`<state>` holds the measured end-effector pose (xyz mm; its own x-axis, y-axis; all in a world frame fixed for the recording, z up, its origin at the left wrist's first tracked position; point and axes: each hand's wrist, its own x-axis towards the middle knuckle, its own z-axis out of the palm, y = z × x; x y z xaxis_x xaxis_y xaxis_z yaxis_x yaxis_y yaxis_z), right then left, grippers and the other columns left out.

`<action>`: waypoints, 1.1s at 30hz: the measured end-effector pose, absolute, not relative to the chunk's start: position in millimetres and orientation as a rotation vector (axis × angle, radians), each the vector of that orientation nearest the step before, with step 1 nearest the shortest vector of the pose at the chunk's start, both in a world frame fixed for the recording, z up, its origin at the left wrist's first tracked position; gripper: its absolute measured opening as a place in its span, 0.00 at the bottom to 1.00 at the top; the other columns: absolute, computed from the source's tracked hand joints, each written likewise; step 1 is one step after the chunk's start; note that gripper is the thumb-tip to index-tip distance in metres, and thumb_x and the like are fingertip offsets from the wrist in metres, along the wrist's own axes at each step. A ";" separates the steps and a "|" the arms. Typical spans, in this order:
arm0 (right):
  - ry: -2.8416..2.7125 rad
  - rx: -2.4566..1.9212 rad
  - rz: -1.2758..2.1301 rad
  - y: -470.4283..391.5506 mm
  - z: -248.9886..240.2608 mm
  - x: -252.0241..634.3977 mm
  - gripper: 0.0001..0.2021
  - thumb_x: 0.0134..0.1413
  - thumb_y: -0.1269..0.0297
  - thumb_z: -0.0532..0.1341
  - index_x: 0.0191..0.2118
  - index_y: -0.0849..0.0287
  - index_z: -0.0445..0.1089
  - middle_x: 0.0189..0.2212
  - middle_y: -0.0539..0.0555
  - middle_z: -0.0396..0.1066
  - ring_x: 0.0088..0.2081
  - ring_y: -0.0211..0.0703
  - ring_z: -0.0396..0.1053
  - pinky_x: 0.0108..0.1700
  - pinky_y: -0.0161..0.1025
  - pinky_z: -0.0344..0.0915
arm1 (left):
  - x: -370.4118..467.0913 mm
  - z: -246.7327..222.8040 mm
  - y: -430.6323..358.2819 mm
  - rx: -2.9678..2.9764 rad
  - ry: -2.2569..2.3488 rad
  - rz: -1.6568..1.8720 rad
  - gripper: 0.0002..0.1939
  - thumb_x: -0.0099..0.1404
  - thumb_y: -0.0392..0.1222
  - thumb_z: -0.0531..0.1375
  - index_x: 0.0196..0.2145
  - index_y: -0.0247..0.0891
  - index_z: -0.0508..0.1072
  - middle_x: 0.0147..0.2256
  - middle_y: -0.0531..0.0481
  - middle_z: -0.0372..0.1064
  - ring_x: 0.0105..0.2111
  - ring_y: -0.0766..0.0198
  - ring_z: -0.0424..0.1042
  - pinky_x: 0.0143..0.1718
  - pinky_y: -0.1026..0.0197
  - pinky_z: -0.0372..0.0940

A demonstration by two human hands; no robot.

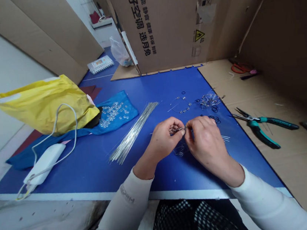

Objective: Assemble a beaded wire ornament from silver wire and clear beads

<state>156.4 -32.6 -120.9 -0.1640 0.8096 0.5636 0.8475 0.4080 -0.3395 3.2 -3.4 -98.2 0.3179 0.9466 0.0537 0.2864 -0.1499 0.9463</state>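
Observation:
My left hand [165, 139] and my right hand [206, 144] meet above the blue table [98, 166], fingertips pinched together on a small wire piece [180, 129] held between them. More small wire bits [180, 150] lie on the table just under my hands. A bundle of thin silver wires [133, 132] lies to the left of my left hand. Clear beads [113, 114] are spread on a blue cloth farther left. A heap of finished wire pieces [210, 100] and small black rings [215, 118] sit beyond my right hand.
Green-handled pliers [261, 126] lie on cardboard at the right. Orange scissors [239, 68] rest farther back. A yellow plastic bag [44, 104] and a white power bank with a cable [45, 163] sit at the left. A big cardboard box [169, 19] stands behind.

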 end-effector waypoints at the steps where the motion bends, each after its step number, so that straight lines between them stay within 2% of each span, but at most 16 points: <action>1: -1.958 -1.416 -0.023 -31.9 -121.3 157.2 0.08 0.64 0.70 0.55 0.35 0.60 0.70 0.31 0.60 0.73 0.36 0.52 0.68 0.42 0.49 0.62 | 2.8 -98.4 -3.0 1.620 1.127 0.879 0.04 0.60 0.34 0.62 0.34 0.37 0.72 0.32 0.51 0.72 0.34 0.64 0.72 0.39 0.59 0.66; 5: -1.835 -1.365 0.323 -26.1 -119.6 165.5 0.06 0.61 0.70 0.57 0.37 0.59 0.72 0.34 0.58 0.75 0.38 0.51 0.71 0.44 0.48 0.65 | 1.8 -100.3 -0.9 1.448 1.079 0.895 0.05 0.59 0.35 0.64 0.35 0.36 0.72 0.32 0.51 0.72 0.34 0.65 0.71 0.41 0.60 0.65; 9: -1.738 -1.312 0.628 -21.3 -113.5 173.3 0.06 0.59 0.68 0.59 0.35 0.57 0.74 0.34 0.54 0.77 0.37 0.45 0.73 0.43 0.43 0.66 | 2.5 -100.0 -0.3 1.319 1.050 0.904 0.07 0.57 0.34 0.65 0.35 0.36 0.73 0.32 0.52 0.71 0.34 0.66 0.70 0.41 0.61 0.65; 15: -1.587 -1.235 0.990 -16.3 -113.2 177.7 0.12 0.61 0.61 0.55 0.31 0.57 0.74 0.31 0.54 0.78 0.34 0.44 0.73 0.39 0.42 0.66 | 3.3 -97.5 -2.1 1.262 1.025 0.899 0.06 0.58 0.33 0.65 0.34 0.36 0.72 0.32 0.52 0.72 0.34 0.66 0.72 0.42 0.60 0.65; 19: -1.446 -1.187 1.181 -12.7 -117.6 180.0 0.13 0.58 0.57 0.58 0.29 0.57 0.73 0.30 0.54 0.77 0.34 0.44 0.72 0.41 0.43 0.67 | 3.9 -97.7 -2.8 1.271 1.011 0.871 0.06 0.59 0.33 0.64 0.34 0.36 0.72 0.33 0.50 0.74 0.36 0.65 0.74 0.43 0.58 0.66; 23: -1.350 -1.137 1.345 -10.5 -118.6 181.6 0.11 0.55 0.56 0.61 0.30 0.58 0.74 0.29 0.54 0.76 0.33 0.43 0.71 0.40 0.43 0.67 | 5.1 -96.4 -3.2 1.269 1.006 0.841 0.07 0.58 0.32 0.65 0.35 0.36 0.70 0.32 0.51 0.74 0.35 0.65 0.74 0.41 0.60 0.65; 29: -1.374 -1.202 1.240 -10.7 -118.0 182.5 0.13 0.55 0.54 0.61 0.32 0.59 0.74 0.29 0.53 0.75 0.32 0.42 0.69 0.39 0.42 0.64 | 4.9 -96.8 -3.0 1.286 1.007 0.853 0.06 0.58 0.33 0.65 0.34 0.36 0.72 0.31 0.53 0.72 0.34 0.67 0.71 0.41 0.61 0.64; 33: -1.501 -1.265 0.763 -15.5 -112.9 181.1 0.06 0.57 0.61 0.62 0.33 0.57 0.73 0.31 0.51 0.74 0.33 0.42 0.69 0.40 0.42 0.64 | 3.5 -100.8 -0.7 1.253 1.027 0.922 0.06 0.58 0.34 0.65 0.35 0.36 0.73 0.31 0.53 0.71 0.33 0.67 0.70 0.40 0.61 0.64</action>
<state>181.1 -15.5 -112.9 0.0347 0.9581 0.2842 0.3347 0.2569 -0.9066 3.5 -0.7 -100.8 0.2931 0.9510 -0.0986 0.0042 0.1019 0.9948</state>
